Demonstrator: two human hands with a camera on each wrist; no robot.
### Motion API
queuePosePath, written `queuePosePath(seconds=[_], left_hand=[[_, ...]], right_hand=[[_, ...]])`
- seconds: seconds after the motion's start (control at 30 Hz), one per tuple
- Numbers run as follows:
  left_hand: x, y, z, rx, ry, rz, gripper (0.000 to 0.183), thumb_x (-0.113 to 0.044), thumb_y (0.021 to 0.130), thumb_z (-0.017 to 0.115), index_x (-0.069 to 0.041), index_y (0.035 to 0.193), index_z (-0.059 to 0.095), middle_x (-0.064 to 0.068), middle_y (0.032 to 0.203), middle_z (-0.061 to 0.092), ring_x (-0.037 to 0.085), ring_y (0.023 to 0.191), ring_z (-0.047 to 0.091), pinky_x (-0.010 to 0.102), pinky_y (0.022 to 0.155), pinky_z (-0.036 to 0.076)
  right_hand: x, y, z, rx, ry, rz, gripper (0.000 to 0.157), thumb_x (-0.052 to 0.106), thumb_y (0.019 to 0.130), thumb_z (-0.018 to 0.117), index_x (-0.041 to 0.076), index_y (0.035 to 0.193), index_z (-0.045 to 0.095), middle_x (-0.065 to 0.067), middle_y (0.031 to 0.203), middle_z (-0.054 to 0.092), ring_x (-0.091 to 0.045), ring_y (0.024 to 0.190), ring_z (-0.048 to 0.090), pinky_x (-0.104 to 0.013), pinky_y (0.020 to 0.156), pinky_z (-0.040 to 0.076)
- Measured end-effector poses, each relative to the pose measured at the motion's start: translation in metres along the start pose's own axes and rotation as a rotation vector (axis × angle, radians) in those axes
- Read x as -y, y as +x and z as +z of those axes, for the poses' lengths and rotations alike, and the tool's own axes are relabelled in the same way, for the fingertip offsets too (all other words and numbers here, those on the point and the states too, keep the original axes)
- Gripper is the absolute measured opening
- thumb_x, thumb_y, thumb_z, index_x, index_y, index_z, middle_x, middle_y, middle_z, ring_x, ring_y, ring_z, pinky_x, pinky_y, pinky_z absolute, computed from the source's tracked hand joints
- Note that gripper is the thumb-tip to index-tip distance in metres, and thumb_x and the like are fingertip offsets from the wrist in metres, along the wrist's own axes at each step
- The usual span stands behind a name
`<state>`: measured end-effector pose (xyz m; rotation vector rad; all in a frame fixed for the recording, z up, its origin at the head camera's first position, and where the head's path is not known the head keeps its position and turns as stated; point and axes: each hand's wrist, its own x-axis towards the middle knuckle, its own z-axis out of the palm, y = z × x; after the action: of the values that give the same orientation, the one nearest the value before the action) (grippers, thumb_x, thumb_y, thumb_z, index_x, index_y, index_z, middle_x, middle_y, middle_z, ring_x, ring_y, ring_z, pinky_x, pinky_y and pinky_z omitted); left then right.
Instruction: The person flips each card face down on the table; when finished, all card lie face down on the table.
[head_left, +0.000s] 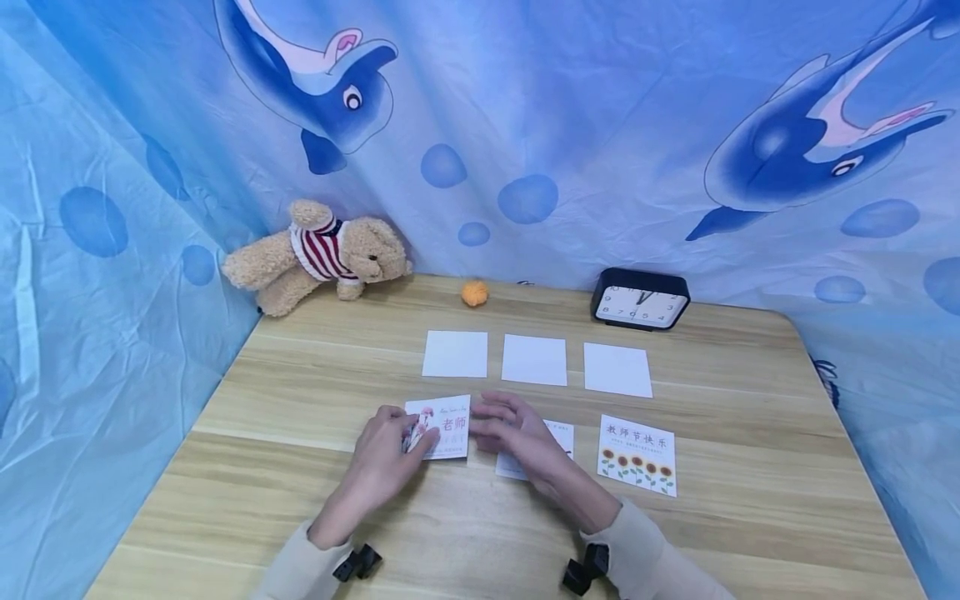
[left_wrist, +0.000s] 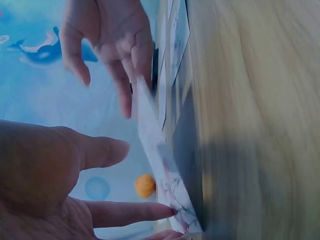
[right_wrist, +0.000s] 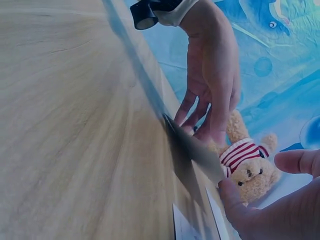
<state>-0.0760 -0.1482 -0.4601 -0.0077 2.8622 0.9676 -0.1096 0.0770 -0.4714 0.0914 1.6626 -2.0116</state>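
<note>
Lower centre of the frame: your left hand is touching the left edge of a flower-printed card, fingers loose and fairly straight, thumb apart; your right hand is touching its right edge, fingers also relaxed. The card is sitting tilted, right side raised off the bench. Your right hand is partly covering a second printed card; a sunflower card is lying right. Beyond, three white cards are lying mid-frame; an orange ball, teddy bear (left) and clock (right) are sitting farthest.
</note>
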Motion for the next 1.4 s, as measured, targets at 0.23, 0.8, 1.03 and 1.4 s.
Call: queuePosePath(seconds=[0.23,0.8,1.03,1.4], left_hand=[[-0.007,-0.002,0.003,0.008,-0.058,0.003,0.067,-0.057,0.104,0.053,0.000,0.136,0.066,0.024,0.142,0.061,0.045,0.130,0.058,0.064,0.112,0.043],[-0.018,-0.003,0.010,0.055,-0.210,0.008,0.066,-0.060,0.105,0.049,-0.005,0.137,0.066,0.014,0.130,0.070,0.024,0.109,0.070,0.047,0.095,0.059],[-0.023,-0.009,0.010,0.077,-0.306,0.029,0.062,-0.056,0.105,0.053,-0.008,0.143,0.062,0.012,0.134,0.068,0.020,0.105,0.072,0.035,0.088,0.062],[-0.024,-0.013,0.005,-0.008,-0.504,0.130,0.041,-0.032,0.107,0.060,-0.007,0.139,0.065,0.013,0.135,0.071,0.023,0.107,0.076,0.023,0.084,0.062]], right_hand=[[0.002,0.000,0.003,0.030,0.032,-0.016,0.051,0.005,0.098,0.063,-0.001,0.146,0.046,-0.025,0.135,0.063,-0.016,0.104,0.072,-0.033,0.100,0.061],[-0.006,0.002,0.012,0.136,0.027,-0.031,0.043,0.014,0.109,0.048,-0.008,0.146,0.045,-0.025,0.139,0.058,-0.018,0.103,0.074,-0.033,0.098,0.062],[-0.013,0.000,0.015,0.129,-0.009,-0.053,0.043,0.014,0.105,0.059,-0.006,0.142,0.050,-0.022,0.134,0.064,-0.019,0.107,0.073,-0.032,0.097,0.062],[-0.016,0.002,0.019,0.057,-0.098,-0.087,0.045,0.024,0.099,0.072,0.000,0.134,0.058,-0.018,0.132,0.064,-0.022,0.110,0.070,-0.045,0.097,0.062]])
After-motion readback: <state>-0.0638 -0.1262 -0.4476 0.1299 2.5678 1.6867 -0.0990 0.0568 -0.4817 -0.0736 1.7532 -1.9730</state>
